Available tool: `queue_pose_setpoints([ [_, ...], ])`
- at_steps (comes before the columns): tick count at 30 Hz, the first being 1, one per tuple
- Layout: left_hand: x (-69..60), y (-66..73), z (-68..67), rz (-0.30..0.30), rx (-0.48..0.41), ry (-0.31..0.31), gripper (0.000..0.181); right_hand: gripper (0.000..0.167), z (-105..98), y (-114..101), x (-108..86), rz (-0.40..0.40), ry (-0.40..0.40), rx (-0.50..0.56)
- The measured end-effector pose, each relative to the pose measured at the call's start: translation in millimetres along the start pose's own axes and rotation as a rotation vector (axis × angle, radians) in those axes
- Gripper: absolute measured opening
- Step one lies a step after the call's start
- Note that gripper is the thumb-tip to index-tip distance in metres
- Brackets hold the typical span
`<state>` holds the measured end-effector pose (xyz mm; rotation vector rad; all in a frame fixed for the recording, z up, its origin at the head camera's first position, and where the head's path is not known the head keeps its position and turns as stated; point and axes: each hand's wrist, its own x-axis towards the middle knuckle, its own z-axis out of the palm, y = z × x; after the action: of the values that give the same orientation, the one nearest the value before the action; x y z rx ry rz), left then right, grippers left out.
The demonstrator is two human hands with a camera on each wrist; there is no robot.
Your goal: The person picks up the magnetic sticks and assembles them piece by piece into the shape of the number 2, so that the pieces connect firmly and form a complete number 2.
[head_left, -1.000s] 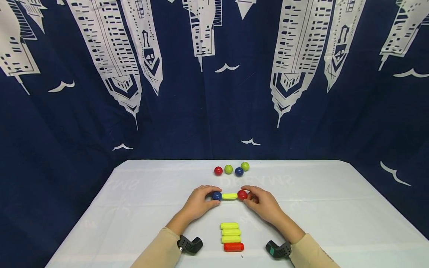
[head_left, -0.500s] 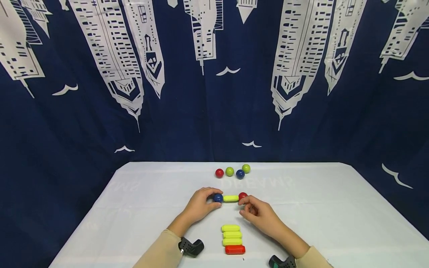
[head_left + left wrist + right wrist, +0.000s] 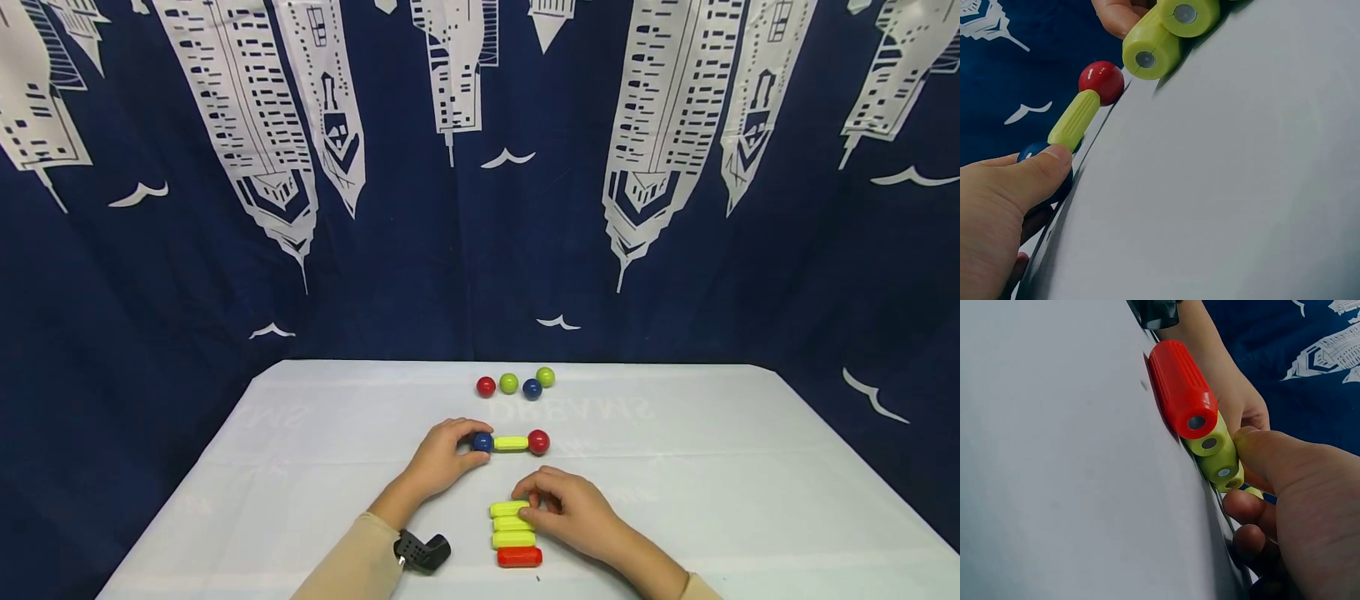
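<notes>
My left hand [image 3: 437, 458] pinches a blue ball [image 3: 482, 442] between thumb and fingers. A yellow stick [image 3: 511, 443] joins that ball to a red ball [image 3: 538, 442] on its right. My right hand [image 3: 577, 512] has thumb and forefinger around the right end of the farthest yellow stick [image 3: 503, 508] in a row. Two more yellow sticks and a red stick [image 3: 519, 557] lie nearer the front. In the right wrist view the thumb [image 3: 1266, 450] is against the yellow sticks, partly hiding them, beside the red stick [image 3: 1182, 387].
Behind the joined piece stand a red ball [image 3: 486, 387], a green ball [image 3: 508, 383], a blue ball [image 3: 532, 389] and another green ball [image 3: 545, 377]. The white table [image 3: 712, 467] meets a dark blue printed cloth [image 3: 465, 275] at its far edge.
My right hand has let go of the red ball and moved toward the front, to the row of sticks. My left hand has stayed on the blue ball.
</notes>
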<state>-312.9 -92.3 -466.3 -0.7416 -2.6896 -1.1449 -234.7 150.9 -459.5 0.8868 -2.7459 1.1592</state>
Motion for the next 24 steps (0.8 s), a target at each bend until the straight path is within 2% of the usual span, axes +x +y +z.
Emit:
queue_pose_setpoints([
  [9, 0.0, 2.8, -0.9, -0.034, -0.011, -0.011, 0.034, 0.009, -2.1, 1.1, 1.6, 0.029, 0.002, -0.005],
  [15, -0.7, 3.3, -1.2, -0.028, -0.006, -0.012, 0.035, 0.011, -1.9, 2.2, 2.9, 0.039, -0.002, -0.030],
  [24, 0.0, 1.7, -0.9, -0.025, -0.019, -0.013, 0.035, 0.012, -1.5, 2.5, 2.6, 0.002, 0.022, -0.046],
])
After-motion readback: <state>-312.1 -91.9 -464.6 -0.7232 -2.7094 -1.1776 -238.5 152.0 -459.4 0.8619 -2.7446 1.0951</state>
